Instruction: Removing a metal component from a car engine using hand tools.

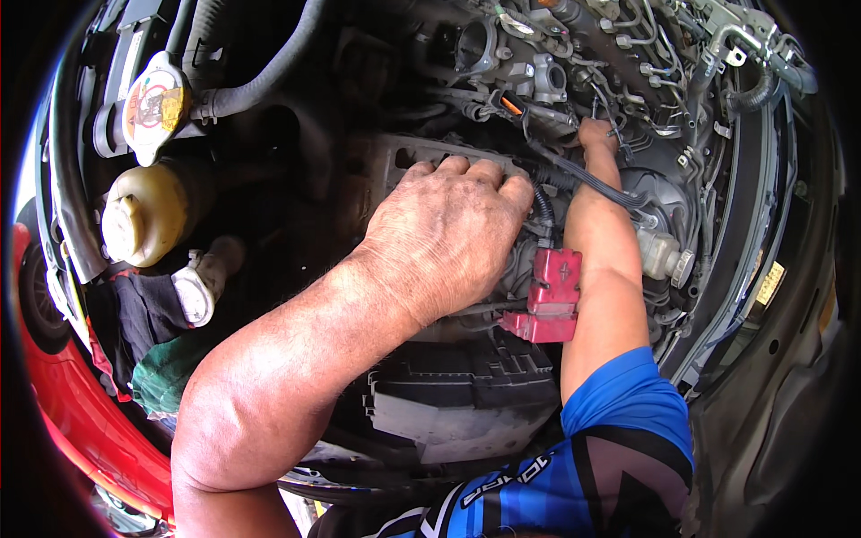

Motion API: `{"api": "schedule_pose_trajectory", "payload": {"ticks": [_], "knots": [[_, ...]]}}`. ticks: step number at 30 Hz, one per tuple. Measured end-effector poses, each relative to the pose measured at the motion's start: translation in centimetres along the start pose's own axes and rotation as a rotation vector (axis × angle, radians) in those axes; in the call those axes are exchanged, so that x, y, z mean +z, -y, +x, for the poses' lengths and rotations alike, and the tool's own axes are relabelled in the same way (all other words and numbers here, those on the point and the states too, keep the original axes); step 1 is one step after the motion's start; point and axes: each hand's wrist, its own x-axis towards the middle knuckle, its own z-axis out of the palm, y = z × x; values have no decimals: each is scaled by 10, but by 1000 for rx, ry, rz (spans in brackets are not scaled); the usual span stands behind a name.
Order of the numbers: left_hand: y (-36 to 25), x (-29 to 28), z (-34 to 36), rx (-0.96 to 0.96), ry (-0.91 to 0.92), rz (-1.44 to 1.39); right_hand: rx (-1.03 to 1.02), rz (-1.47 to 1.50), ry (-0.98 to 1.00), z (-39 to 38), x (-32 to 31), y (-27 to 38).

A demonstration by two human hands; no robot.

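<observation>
My left hand [453, 220] reaches in from the lower left, its back facing up. Its fingers curl down at the edge of a grey metal bracket [395, 154] with holes, and the fingertips are hidden. Farther off, my right hand [598, 134] is closed among thin metal lines and hoses beside the engine [547, 81]. Whatever it grips is too small to make out. A ribbed black cable [587, 177] passes next to my right wrist. Between my forearms sits a red plastic battery terminal cover [556, 296].
A black box [462, 399] lies near me. To the left are a radiator cap [157, 106], a yellowed plastic reservoir [143, 215], a white-capped filler neck [193, 296] and dark cloth [148, 314]. A fluid reservoir [662, 255] stands right of my right forearm.
</observation>
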Motion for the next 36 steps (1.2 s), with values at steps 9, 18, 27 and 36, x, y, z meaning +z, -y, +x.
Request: {"api": "schedule_pose_trajectory", "payload": {"ticks": [9,18,27,36], "knots": [[0,0,-1,-4,3,7,263,557,122,7,3,1],[1,0,1,-6,20,11,104,546,21,32,27,-9],[-4,-3,6,64,-38,-49,-256,-277,-597,62,2,-55],[-7,-4,7,54,-19,-33,-215,-251,-501,48,-5,-49]]}}
